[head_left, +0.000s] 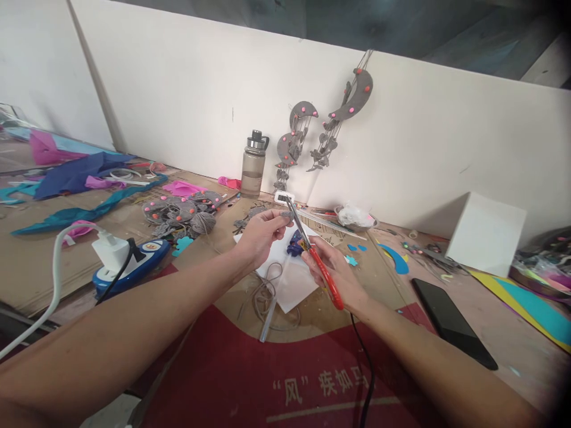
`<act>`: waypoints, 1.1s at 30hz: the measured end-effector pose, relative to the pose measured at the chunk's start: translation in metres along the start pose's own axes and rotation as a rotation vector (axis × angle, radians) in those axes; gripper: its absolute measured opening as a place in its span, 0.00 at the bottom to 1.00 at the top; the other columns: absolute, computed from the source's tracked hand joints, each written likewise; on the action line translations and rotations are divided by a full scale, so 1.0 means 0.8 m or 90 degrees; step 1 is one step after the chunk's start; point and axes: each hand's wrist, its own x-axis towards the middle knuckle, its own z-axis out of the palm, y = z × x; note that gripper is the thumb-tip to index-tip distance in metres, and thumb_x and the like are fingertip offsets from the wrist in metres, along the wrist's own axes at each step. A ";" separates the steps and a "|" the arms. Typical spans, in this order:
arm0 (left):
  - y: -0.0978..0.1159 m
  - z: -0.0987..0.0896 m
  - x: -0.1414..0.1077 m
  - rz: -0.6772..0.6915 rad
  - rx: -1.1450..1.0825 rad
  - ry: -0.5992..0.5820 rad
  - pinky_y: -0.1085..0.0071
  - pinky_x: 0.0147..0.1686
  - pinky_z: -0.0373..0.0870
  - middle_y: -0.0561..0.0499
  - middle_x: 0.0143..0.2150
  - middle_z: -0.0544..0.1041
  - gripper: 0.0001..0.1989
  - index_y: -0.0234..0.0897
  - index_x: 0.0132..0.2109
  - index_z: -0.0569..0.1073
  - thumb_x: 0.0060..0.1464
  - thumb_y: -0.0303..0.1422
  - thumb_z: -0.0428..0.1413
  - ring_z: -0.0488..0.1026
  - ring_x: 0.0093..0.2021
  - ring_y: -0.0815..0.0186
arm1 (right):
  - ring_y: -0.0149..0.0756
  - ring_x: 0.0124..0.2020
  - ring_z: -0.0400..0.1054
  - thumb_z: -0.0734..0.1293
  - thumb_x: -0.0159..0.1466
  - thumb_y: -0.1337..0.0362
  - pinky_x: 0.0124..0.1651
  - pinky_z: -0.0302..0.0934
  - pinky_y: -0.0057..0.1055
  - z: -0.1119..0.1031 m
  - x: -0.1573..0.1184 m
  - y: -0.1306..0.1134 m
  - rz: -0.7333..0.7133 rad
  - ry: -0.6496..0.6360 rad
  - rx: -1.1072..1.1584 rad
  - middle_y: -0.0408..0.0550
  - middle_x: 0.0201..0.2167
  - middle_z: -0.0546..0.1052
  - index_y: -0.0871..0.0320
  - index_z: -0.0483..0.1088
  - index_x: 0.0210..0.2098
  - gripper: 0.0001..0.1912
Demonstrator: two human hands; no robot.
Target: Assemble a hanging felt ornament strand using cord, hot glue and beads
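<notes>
Bare forearms (pixel 147 315) come closest to my view, one slanting in from each lower corner and meeting above the middle of the counter (pixel 513 345). On my feed the left hand (pixel 267 235) is raised, thumb and index finger pinched together on a small gray piece (pixel 288 217) held over the white paper (pixel 292 294). I have the right hand (pixel 332 264) wrapped around the red-handled scissors (pixel 328 278), their blades angled up and leftward, crossing close by the gray piece; I cannot tell whether metal touches it. Neither hand is free.

The gray piece is mostly covered by the fingers, so I can't read its shape. Beneath the blades, a dark blue item (pixel 295 244) rests on the paper, partly hidden by the right hand. A black cable (pixel 366 356) disappears behind the right wrist, and the right forearm hides part of the lettering on the red panel (pixel 214 368).
</notes>
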 end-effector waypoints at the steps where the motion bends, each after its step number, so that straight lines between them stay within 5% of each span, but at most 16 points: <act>1: 0.000 0.000 0.000 0.000 0.002 0.001 0.75 0.24 0.55 0.52 0.25 0.71 0.07 0.33 0.25 0.71 0.41 0.30 0.63 0.62 0.24 0.75 | 0.25 0.20 0.47 0.64 0.59 0.45 0.21 0.45 0.25 0.000 0.000 0.000 0.002 0.000 0.009 0.37 0.23 0.55 0.53 0.64 0.41 0.20; 22: 0.008 -0.009 0.007 -0.001 0.053 -0.007 0.76 0.22 0.51 0.53 0.23 0.67 0.09 0.33 0.23 0.68 0.38 0.30 0.61 0.56 0.21 0.76 | 0.24 0.19 0.48 0.65 0.60 0.53 0.21 0.44 0.24 -0.005 -0.001 0.005 0.002 -0.002 -0.015 0.36 0.21 0.54 0.55 0.64 0.35 0.13; 26: 0.011 -0.012 0.008 0.008 0.024 0.001 0.76 0.23 0.54 0.56 0.22 0.65 0.11 0.34 0.24 0.66 0.38 0.30 0.62 0.58 0.22 0.76 | 0.25 0.20 0.49 0.65 0.61 0.53 0.21 0.46 0.25 -0.005 -0.001 0.003 -0.008 0.004 -0.027 0.36 0.21 0.55 0.54 0.65 0.39 0.13; 33: 0.013 -0.011 0.007 0.027 0.049 -0.043 0.75 0.25 0.58 0.50 0.27 0.74 0.09 0.34 0.26 0.68 0.43 0.32 0.61 0.64 0.23 0.74 | 0.28 0.25 0.52 0.63 0.63 0.55 0.25 0.50 0.24 -0.005 0.000 -0.001 -0.024 0.033 -0.045 0.38 0.26 0.61 0.49 0.63 0.47 0.14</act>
